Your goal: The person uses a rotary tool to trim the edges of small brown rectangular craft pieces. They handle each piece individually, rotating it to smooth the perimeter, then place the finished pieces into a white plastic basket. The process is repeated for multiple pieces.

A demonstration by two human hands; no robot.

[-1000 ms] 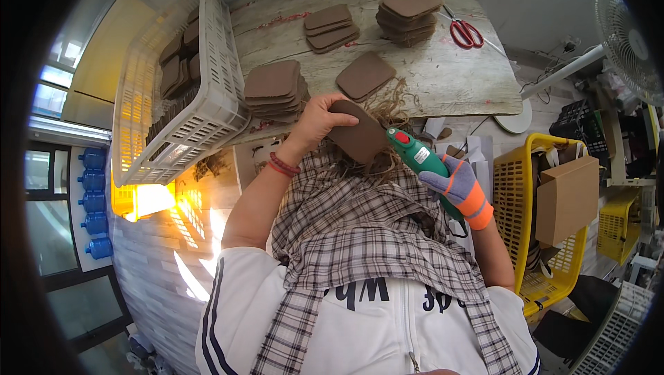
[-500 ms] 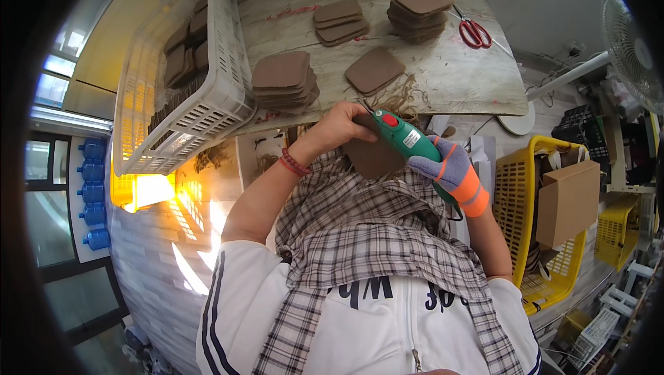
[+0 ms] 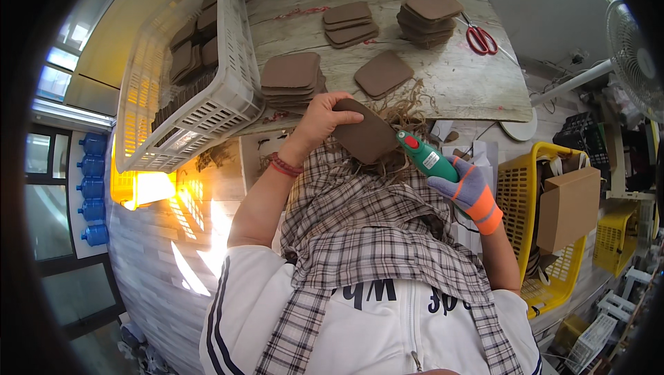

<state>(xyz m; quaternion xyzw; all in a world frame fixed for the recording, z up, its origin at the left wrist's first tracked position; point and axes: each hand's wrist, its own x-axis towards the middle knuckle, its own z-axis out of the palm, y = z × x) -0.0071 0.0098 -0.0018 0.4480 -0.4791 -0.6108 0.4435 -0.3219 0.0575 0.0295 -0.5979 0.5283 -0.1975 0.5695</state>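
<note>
Over my lap, my bare left hand (image 3: 324, 123) pinches the upper left corner of a brown rounded-square pad (image 3: 365, 137), thumb on top. My right hand (image 3: 462, 188), in a grey and orange glove, grips a green handheld power tool (image 3: 436, 160) with a red button. The tool's tip points at the pad's right edge; I cannot tell whether they touch. Loose brown strands (image 3: 404, 115) hang at the table edge just beyond the pad. On the table lie a single-looking brown pad (image 3: 384, 73) and a stack of pads (image 3: 290, 72) near my left hand.
A white crate (image 3: 238, 50) holding brown pads stands on the left. Farther back on the table (image 3: 290, 29) are a taller pad stack (image 3: 430, 7), a smaller stack (image 3: 349, 22) and red-handled scissors (image 3: 482, 40). A yellow basket (image 3: 515, 198) with a cardboard box (image 3: 568, 209) stands right.
The tool has moved right and down, off the pad's upper corner to beside its right edge. My left hand has shifted slightly left, and the pad is turned and more in view.
</note>
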